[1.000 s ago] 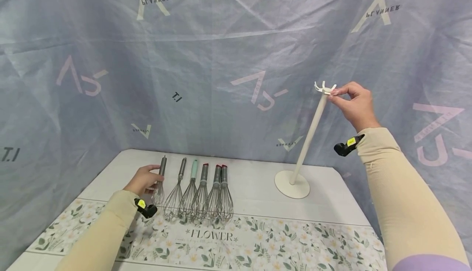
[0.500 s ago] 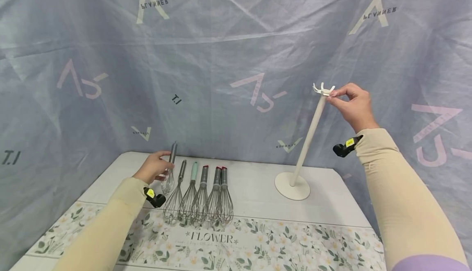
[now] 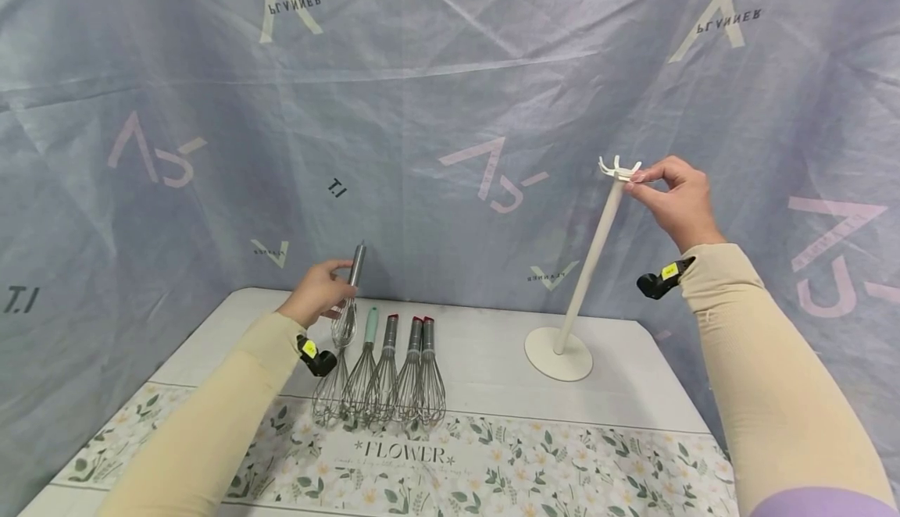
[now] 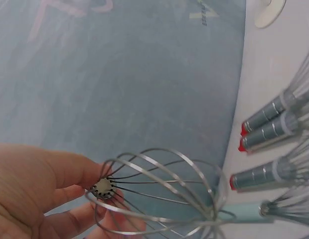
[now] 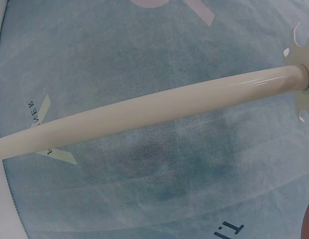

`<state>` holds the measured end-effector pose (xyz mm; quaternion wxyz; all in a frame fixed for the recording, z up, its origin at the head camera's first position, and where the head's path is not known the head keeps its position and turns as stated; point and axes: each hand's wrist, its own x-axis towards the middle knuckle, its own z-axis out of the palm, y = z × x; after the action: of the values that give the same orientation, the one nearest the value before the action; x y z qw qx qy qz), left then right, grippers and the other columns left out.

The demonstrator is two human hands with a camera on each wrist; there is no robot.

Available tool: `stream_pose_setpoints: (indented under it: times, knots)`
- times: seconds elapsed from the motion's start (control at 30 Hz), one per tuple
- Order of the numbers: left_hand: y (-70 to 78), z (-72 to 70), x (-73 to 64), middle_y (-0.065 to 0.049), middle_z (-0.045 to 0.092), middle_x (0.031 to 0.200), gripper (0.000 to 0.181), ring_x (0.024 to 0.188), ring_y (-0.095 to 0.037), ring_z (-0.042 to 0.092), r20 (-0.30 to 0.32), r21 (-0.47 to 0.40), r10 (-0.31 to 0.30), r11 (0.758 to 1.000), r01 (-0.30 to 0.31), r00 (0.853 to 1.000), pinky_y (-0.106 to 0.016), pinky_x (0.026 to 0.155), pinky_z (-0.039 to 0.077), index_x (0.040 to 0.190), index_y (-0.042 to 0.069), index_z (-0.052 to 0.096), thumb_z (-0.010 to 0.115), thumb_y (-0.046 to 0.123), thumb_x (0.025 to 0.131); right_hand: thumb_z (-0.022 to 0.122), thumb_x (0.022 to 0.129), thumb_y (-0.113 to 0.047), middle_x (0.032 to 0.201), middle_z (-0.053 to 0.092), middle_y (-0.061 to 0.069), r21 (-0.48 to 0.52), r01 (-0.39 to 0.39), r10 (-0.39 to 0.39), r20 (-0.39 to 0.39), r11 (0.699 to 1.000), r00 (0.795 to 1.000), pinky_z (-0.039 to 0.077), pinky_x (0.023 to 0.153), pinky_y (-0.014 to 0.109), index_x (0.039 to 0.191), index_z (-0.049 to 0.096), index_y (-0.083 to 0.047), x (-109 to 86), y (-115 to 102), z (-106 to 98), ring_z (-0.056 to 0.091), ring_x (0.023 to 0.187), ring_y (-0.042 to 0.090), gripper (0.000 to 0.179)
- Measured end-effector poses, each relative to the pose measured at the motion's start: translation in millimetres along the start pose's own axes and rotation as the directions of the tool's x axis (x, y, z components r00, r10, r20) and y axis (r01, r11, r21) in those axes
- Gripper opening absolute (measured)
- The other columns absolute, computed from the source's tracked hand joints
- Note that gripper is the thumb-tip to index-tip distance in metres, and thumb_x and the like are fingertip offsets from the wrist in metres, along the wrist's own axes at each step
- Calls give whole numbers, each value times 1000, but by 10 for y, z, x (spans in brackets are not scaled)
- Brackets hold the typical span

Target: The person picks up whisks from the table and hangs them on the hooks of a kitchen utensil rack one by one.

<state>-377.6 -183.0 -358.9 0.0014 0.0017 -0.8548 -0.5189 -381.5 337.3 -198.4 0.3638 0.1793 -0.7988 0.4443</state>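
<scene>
My left hand [image 3: 322, 292] holds a whisk [image 3: 356, 265] by its grey metal handle, handle end up and wires down, raised above the table. In the left wrist view its wire loops [image 4: 164, 189] spread out past my fingers. My right hand [image 3: 676, 193] pinches the hooked top [image 3: 619, 169] of a cream stand, whose pole [image 3: 592, 263] rises from a round base [image 3: 558, 354]. The hooks carry nothing. Below the held whisk, a row of whisks lies on the table, among them one with a mint handle [image 3: 370, 325] and several with red-tipped grey handles [image 3: 391, 333].
The white table [image 3: 485, 345] has a flower-printed band [image 3: 562, 470] across its front. A grey-blue cloth [image 3: 422, 111] with printed letters hangs behind it. The stand is at the table's right, the row of whisks left of the middle.
My left hand has lifted the whisk and carried it up and to the right, over the leftmost whisk of the row. The right hand stays at the stand's top.
</scene>
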Motion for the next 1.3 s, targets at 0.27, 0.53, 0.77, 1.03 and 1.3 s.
stream_pose_setpoints:
  times: [0.27, 0.53, 0.77, 1.03, 1.3]
  knots:
    - [279, 20, 30, -18, 61, 115, 70, 80, -26, 61, 6, -10, 31, 999, -31, 999, -43, 69, 58, 159, 15, 34, 64, 6, 97, 77, 89, -7, 90, 61, -8, -40, -19, 19, 1, 999, 1000, 40, 92, 23, 97, 69, 11, 7, 49, 15, 56, 97, 6, 21]
    - [570, 55, 36, -16, 61, 112, 69, 75, -23, 57, 14, -47, 83, 995, -82, 996, -38, 63, 54, 158, 17, 36, 64, 5, 97, 77, 88, -6, 88, 61, -10, -31, -9, 9, -6, 999, 1000, 39, 91, 23, 97, 69, 12, -12, 53, 9, 55, 94, 2, 22]
    - [819, 97, 39, -15, 61, 112, 67, 80, -25, 59, 16, -18, 135, 991, -135, 991, -39, 67, 55, 157, 18, 38, 65, 5, 97, 77, 88, -7, 88, 61, -9, -38, -9, 8, -11, 999, 1000, 39, 88, 22, 96, 68, 11, -25, 52, 7, 55, 94, 2, 21]
    - [1089, 139, 25, -13, 62, 109, 67, 84, -30, 61, 15, -7, 191, 982, -191, 982, -35, 61, 54, 155, 22, 40, 68, 7, 96, 76, 88, -4, 88, 61, -7, -34, 4, -4, -16, 999, 1000, 39, 86, 22, 95, 68, 13, -35, 8, 14, 55, 93, 3, 21]
    - [1315, 218, 28, -14, 65, 110, 68, 87, -26, 62, 18, -56, 164, 985, -163, 986, -44, 72, 57, 154, 27, 42, 70, 9, 95, 77, 87, -4, 87, 61, -8, -22, 9, -9, -16, 1000, 1000, 39, 86, 22, 94, 68, 12, -20, -21, 11, 55, 92, 4, 20]
